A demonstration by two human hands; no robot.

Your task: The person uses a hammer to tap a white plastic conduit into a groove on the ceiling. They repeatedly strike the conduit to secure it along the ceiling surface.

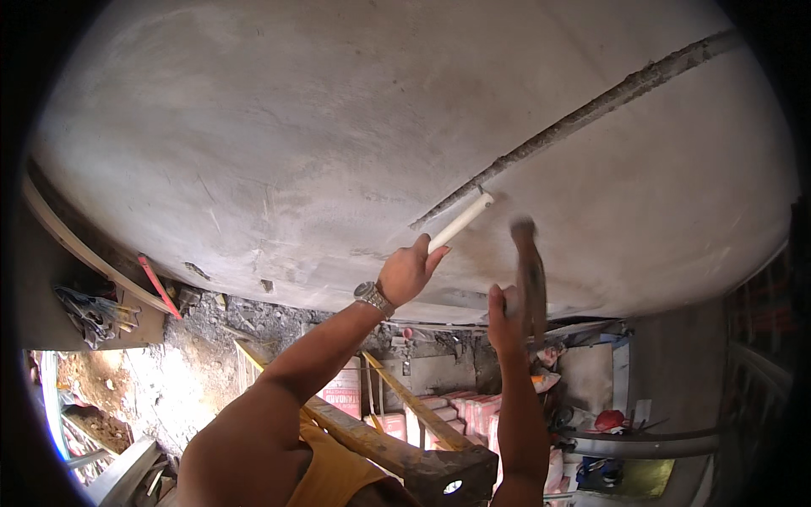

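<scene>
My left hand (404, 275), with a metal watch at its wrist, is closed around a white rod or tube (460, 222) near its lower end. The rod slants up to the right, and a small hole shows near its far end. That end lies close to a rough groove (562, 128) cut in the pale plastered surface (338, 110). To the right, my right hand (505, 324) grips a hammer (530, 275), smeared by motion. The hammer stands roughly upright, apart from the rod. Whether the rod touches the surface I cannot tell.
Below me is a yellow ladder (393, 389) with a dark top (452, 473). Pink-and-white bags (456, 414) are stacked beyond it. Rubble (211, 325) lies along the base of the plastered surface, with a red bar (159, 286) at left and a red object (610, 421) at right.
</scene>
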